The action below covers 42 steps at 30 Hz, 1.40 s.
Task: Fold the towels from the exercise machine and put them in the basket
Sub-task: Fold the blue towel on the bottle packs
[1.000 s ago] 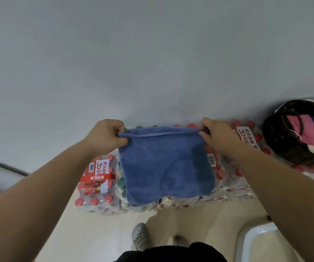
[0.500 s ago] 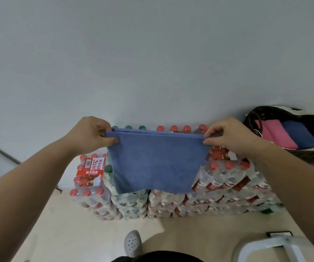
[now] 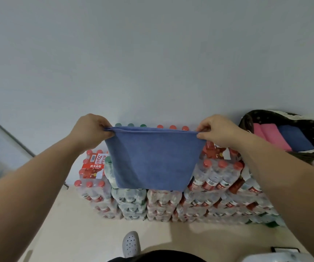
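While my left grip (image 3: 91,132) and right grip (image 3: 216,132) pinch the top corners of the doubled blue towel (image 3: 152,159), I am mid-fold. Next, I judge, the corners should meet, then it goes into the basket (image 3: 247,121).

Illumination is soft, even and moderately dim; no source is visible. The wall (image 3: 152,53) above the fingers (image 3: 105,127) carries no glare. A diffuse shadow lies on the floor (image 3: 199,228) below them. Wide-angle distortion swells both forearms toward the lower corners. The blue towel (image 3: 152,157) pinched between the fingers is moderately sharp; the bottle packs (image 3: 218,186) behind it are smeared.
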Each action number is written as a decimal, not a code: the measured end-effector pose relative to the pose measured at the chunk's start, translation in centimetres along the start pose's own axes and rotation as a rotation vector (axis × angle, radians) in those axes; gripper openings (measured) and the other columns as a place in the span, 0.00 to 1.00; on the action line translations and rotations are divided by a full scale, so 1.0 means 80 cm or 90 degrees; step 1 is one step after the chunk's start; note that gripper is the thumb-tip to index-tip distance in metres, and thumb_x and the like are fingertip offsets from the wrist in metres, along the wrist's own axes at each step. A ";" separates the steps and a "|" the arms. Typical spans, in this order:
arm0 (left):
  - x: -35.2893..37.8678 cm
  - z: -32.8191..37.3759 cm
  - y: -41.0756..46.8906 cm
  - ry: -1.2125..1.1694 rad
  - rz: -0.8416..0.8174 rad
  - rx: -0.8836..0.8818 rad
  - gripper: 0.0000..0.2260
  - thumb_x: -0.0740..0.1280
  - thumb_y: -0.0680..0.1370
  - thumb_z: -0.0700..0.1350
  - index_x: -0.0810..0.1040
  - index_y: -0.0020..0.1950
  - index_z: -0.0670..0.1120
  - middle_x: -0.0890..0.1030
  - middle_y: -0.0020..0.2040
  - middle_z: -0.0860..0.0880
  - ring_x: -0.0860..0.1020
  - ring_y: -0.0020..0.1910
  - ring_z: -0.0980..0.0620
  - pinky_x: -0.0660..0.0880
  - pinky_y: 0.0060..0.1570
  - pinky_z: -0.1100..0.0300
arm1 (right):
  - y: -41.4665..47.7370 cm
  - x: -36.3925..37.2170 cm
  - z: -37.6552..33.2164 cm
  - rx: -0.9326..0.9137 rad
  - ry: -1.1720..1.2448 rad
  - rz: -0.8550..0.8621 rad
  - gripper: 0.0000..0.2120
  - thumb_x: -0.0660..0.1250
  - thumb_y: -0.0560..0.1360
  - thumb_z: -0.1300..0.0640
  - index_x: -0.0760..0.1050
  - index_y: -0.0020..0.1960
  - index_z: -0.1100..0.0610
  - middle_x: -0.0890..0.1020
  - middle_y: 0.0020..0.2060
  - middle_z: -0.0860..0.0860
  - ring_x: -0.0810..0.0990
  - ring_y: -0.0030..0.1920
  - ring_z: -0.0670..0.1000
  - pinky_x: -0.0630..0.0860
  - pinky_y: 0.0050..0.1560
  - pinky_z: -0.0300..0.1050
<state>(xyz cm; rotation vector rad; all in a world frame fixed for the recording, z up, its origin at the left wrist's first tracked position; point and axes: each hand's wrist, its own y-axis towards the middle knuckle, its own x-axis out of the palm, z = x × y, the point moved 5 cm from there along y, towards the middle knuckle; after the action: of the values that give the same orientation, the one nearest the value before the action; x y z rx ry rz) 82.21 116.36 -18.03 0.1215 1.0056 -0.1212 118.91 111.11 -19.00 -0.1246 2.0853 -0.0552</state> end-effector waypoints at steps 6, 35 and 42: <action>0.026 -0.028 0.026 -0.093 0.036 -0.170 0.01 0.71 0.75 0.43 0.82 0.44 0.49 0.81 0.39 0.48 0.77 0.31 0.47 0.76 0.34 0.55 | 0.036 0.040 0.010 0.101 0.000 0.070 0.06 0.68 0.76 0.57 0.76 0.43 0.47 0.78 0.40 0.47 0.76 0.43 0.52 0.69 0.41 0.44; 0.139 -0.081 0.216 -0.573 -0.040 -0.355 0.09 0.62 0.79 0.34 0.80 0.47 0.43 0.83 0.42 0.43 0.81 0.44 0.44 0.78 0.47 0.53 | 0.203 0.123 0.064 0.491 0.569 0.150 0.07 0.59 0.81 0.62 0.70 0.47 0.52 0.79 0.39 0.54 0.77 0.35 0.52 0.76 0.36 0.47; 0.136 -0.094 0.222 -0.562 -0.002 -0.309 0.08 0.68 0.76 0.34 0.84 0.47 0.45 0.85 0.46 0.42 0.83 0.50 0.40 0.80 0.56 0.46 | 0.222 0.112 0.078 0.402 0.544 0.216 0.10 0.63 0.80 0.63 0.75 0.42 0.54 0.82 0.42 0.57 0.79 0.38 0.52 0.73 0.33 0.43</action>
<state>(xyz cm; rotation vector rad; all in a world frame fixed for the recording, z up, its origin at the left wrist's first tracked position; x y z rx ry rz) 84.50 134.56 -30.38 -0.3567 0.1329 0.0706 118.75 127.79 -31.47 0.7556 2.7781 -0.6460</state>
